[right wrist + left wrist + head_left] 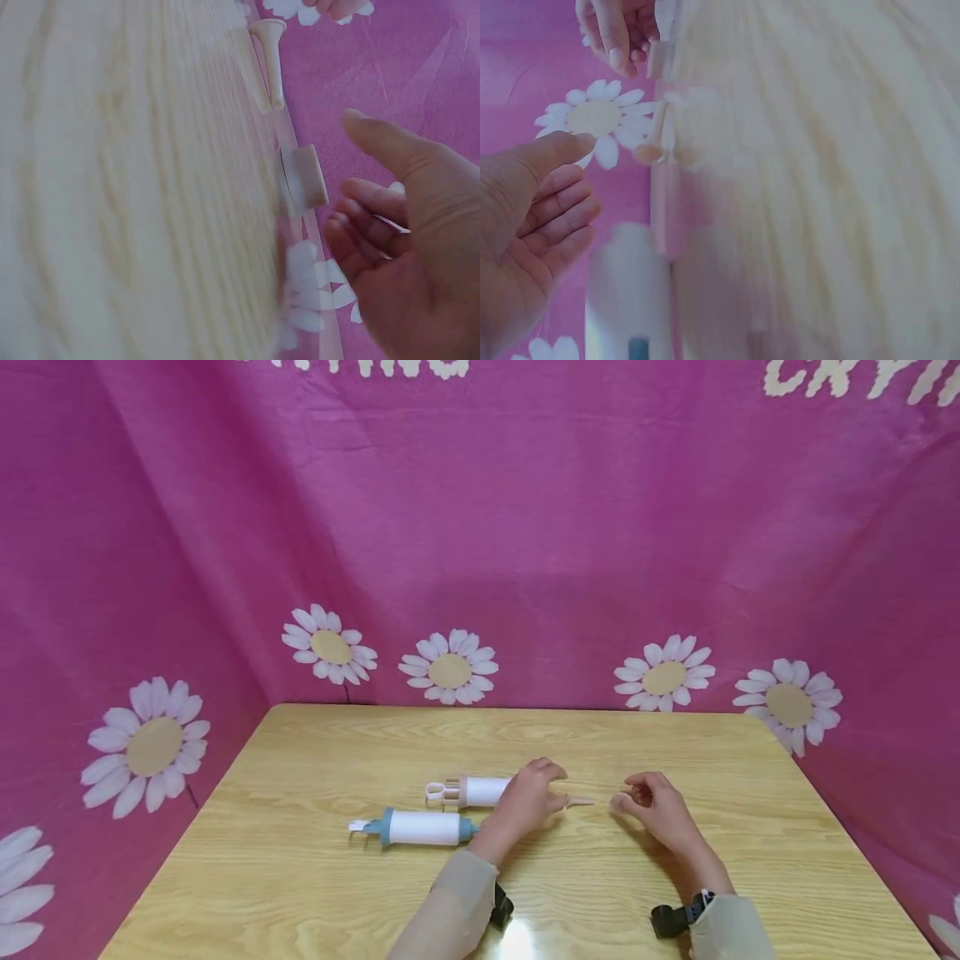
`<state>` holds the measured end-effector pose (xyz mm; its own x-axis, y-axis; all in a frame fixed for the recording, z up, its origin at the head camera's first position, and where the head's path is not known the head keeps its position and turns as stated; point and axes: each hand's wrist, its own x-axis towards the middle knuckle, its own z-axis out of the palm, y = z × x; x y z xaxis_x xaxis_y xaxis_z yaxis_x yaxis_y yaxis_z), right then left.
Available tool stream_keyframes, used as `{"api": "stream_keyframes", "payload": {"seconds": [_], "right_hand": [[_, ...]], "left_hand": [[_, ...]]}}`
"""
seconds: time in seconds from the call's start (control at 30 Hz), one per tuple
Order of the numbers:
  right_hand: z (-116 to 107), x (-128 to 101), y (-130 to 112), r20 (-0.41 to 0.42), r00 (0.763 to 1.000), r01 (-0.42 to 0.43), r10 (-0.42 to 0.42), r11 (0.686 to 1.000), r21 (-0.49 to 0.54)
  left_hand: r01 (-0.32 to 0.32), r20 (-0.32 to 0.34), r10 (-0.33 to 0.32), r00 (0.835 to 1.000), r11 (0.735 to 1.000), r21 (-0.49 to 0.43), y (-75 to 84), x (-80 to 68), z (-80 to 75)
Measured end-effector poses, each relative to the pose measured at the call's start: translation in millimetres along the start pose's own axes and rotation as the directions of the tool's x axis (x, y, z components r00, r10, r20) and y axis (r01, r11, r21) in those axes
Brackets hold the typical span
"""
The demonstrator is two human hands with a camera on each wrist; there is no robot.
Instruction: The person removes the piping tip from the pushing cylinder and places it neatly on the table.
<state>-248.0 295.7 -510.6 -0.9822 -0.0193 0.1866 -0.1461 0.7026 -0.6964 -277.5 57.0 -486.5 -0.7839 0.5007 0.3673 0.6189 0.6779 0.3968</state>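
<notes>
A large syringe with a white barrel (486, 791), beige fittings and a looped pale handle lies on the table. My left hand (528, 797) is over its right end and hides that part. Just right of the left fingers lies a slim beige nozzle (580, 800), flared at one end in the right wrist view. My right hand (663, 814) hovers nearest a short beige cap (305, 178), standing on the tabletop between the hands. Both hands have loosely bent fingers and hold nothing in the wrist views.
A second syringe (424, 828), white with blue-grey ends, lies in front of the first, its tip by my left wrist. The wooden table (360, 910) meets a magenta curtain (525, 543) with daisies at the back. Each wrist carries a small black camera.
</notes>
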Motion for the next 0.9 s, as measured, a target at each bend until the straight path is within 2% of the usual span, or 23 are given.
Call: {"api": "stream_keyframes", "payload": {"seconds": [0.13,0.23,0.37,0.5,0.67,0.9], "right_hand": [[5,1,-7,-0.039,0.998,0.054,-0.053,0.998,0.025],[12,2,-15,-0.014,0.998,0.068,-0.067,0.996,0.052],[25,2,-30,0.016,0.996,0.09,-0.092,0.993,0.077],[39,2,-47,0.039,0.99,0.126,-0.132,0.984,0.128],[56,4,-66,0.064,0.981,0.171,-0.184,0.97,0.173],[79,6,-88,0.061,0.959,0.265,-0.276,0.954,0.144]], "left_hand": [[-0.007,-0.034,0.005,0.999,0.999,-0.04,-7.2,-9.8,-14.4],[0.006,-0.034,-0.009,0.999,0.996,-0.092,-15.0,-18.1,-24.7],[0.057,-0.029,-0.062,0.998,0.987,-0.152,-27.7,-28.7,-37.4],[0.097,-0.055,-0.108,0.993,0.98,-0.176,-39.9,-39.3,-52.2],[0.115,-0.082,-0.136,0.987,0.967,-0.229,-55.8,-55.2,-70.5],[0.124,-0.123,-0.153,0.981,0.968,-0.218,-79.0,-83.3,-92.0]]}}
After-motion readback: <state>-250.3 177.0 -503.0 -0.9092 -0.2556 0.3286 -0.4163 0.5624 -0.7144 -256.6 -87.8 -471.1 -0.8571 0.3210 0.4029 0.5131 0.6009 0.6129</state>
